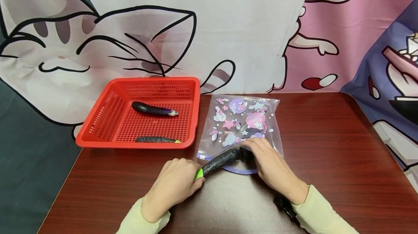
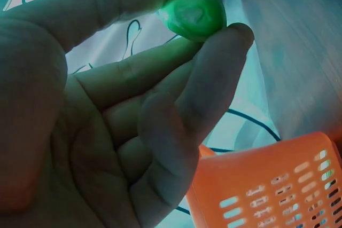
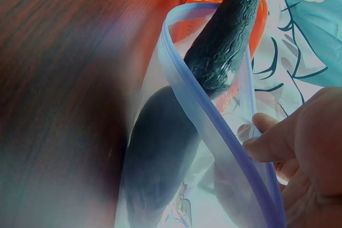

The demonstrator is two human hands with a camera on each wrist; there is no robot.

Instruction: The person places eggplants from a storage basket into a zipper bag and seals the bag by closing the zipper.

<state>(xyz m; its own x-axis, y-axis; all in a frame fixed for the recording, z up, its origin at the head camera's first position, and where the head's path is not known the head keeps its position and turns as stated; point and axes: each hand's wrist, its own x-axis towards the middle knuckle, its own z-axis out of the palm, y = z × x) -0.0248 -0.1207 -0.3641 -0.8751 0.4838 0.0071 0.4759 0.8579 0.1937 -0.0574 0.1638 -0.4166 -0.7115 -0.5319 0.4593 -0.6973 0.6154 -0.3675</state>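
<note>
My left hand [image 1: 174, 183] pinches the bright green end [image 2: 195, 14] of a dark, wrinkled cucumber [image 1: 222, 161] between thumb and fingers. The cucumber slants up to the right, and its far end dips into the mouth of a clear zip bag [image 1: 209, 138] printed with cartoon figures. At the bag's purple zip edge [image 3: 214, 113], my right hand [image 1: 272, 165] pinches one side, and the mouth gapes apart. Inside the bag lies a smooth, dark, long vegetable [image 3: 160, 142], probably an eggplant; its lower part runs out of the right wrist view.
A red plastic basket [image 1: 192, 118] stands at the back left, beside the bag. It holds an eggplant [image 1: 153, 110] and another dark cucumber [image 1: 155, 139], partly hidden by the front rim. Behind the brown table [image 1: 326, 147] hangs a cartoon-printed cloth [image 1: 248, 27].
</note>
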